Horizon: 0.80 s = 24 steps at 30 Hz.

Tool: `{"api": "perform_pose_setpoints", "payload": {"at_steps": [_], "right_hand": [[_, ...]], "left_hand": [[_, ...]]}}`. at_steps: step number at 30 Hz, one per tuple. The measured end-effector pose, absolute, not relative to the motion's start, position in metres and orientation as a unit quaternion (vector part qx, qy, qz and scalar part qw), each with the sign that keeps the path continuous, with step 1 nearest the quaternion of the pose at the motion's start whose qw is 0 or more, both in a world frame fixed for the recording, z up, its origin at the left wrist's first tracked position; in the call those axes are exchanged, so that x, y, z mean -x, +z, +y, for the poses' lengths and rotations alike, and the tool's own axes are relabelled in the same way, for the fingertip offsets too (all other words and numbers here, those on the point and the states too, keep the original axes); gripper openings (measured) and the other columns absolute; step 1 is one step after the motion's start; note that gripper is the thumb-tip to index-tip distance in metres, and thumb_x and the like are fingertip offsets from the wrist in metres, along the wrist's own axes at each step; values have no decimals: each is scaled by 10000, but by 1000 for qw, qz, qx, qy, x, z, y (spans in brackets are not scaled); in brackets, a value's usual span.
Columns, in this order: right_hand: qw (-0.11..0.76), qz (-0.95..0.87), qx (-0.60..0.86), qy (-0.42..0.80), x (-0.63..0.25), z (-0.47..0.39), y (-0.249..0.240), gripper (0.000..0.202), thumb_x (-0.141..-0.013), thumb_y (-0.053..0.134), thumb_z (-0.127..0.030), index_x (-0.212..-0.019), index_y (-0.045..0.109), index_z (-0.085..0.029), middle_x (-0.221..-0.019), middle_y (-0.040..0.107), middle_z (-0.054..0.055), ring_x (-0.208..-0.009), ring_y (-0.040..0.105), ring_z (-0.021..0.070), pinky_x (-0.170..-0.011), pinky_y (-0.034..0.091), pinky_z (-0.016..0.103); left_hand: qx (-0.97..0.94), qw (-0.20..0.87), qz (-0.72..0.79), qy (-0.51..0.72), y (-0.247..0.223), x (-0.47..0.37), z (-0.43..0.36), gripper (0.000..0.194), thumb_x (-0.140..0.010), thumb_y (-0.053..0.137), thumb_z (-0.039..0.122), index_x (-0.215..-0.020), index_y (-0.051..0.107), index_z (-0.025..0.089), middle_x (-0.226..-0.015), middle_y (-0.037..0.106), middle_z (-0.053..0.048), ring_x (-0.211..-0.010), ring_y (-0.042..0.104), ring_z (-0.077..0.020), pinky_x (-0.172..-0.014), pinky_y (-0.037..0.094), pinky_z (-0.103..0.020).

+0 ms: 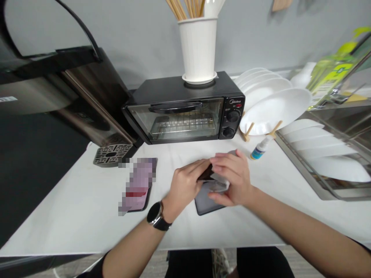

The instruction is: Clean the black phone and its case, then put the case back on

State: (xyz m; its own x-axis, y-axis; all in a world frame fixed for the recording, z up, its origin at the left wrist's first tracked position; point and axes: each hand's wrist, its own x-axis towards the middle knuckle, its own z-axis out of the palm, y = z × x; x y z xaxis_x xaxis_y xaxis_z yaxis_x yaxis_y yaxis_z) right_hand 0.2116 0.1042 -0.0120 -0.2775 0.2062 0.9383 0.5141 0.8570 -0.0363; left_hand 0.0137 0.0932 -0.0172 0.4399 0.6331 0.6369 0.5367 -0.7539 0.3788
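Both hands meet over a dark case (pixel 206 202) on the counter (pixel 87 216). The left hand (pixel 185 189) pinches a small dark item (pixel 206 174); the right hand (pixel 233 181) grips a white cloth (pixel 220 184).

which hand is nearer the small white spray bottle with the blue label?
Right. The right hand is just left of and below the small white spray bottle; the left hand is farther left.

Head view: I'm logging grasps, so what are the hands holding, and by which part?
Left hand pinches a small dark flat object by its left end; right hand presses a pale cloth against it.
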Motion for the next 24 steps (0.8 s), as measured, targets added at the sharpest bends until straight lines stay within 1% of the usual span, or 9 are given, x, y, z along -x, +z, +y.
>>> {"api": "perform_pose_setpoints", "payload": {"at_steps": [2,5,8,11,14,16,18,21,24], "right_hand": [[532,-804,216,-152,-211,103,-12,541,-1002,517,-553,-1431,521,-224,-1139,733,74,-1083,706,271,-1072,470,474],[552,-791,241,-110,-214,107,-11,576,-1002,476,-552,-1461,483,-206,-1165,712,102,-1093,696,286,-1026,501,498],[573,-777,243,-91,-215,108,-11,556,-986,486,-554,-1427,497,-216,-1185,701,104,-1134,690,301,-1091,448,549],[546,-803,208,-118,-213,107,-12,546,-976,534,-546,-1422,512,-231,-1155,725,74,-1094,710,282,-1085,454,513],[569,-788,212,-106,-213,107,-13,543,-974,529,-531,-1422,507,-226,-1150,722,83,-1074,708,288,-1046,483,519],[589,-769,232,-90,-213,107,-13,544,-975,506,-553,-1404,512,-218,-1159,710,96,-1108,695,305,-1090,444,556],[584,-774,223,-100,-212,106,-14,536,-981,487,-573,-1378,535,-216,-1144,713,90,-1106,696,304,-1109,421,553],[568,-790,195,-124,-213,107,-14,509,-980,498,-555,-1369,549,-230,-1101,725,67,-1024,715,282,-1032,480,510],[592,-770,214,-107,-215,111,-14,505,-964,520,-535,-1379,518,-248,-1100,706,76,-1016,706,296,-991,506,542]], "left_hand": [[-848,59,349,395,-18,-13,94,614,-782,486,-81,-1302,686,178,-1272,764,-70,-1135,757,-210,-1031,607,-317],[-847,50,326,417,-18,-13,95,576,-853,529,-50,-1367,642,185,-1294,755,-75,-1144,752,-196,-1045,597,-311],[-846,47,334,413,-17,-13,95,543,-866,534,-49,-1349,649,171,-1279,760,-84,-1138,754,-197,-1031,602,-308],[-850,51,355,387,-18,-13,95,531,-825,502,-65,-1268,690,160,-1227,779,-86,-1093,772,-215,-979,629,-315],[-851,49,326,409,-18,-12,95,523,-870,529,-37,-1330,661,174,-1268,765,-83,-1134,757,-203,-1021,610,-312],[-851,46,315,419,-17,-12,94,545,-878,537,-38,-1368,639,178,-1296,754,-80,-1154,748,-190,-1050,594,-303],[-852,47,325,407,-17,-12,94,565,-849,514,-62,-1340,657,177,-1275,763,-71,-1137,755,-190,-1031,606,-296],[-856,47,320,402,-16,-12,94,554,-843,503,-52,-1319,668,179,-1261,768,-67,-1128,759,-201,-1013,622,-311],[-855,41,299,421,-15,-13,94,513,-907,546,-4,-1373,635,190,-1294,755,-75,-1146,751,-194,-1044,608,-320]]}}
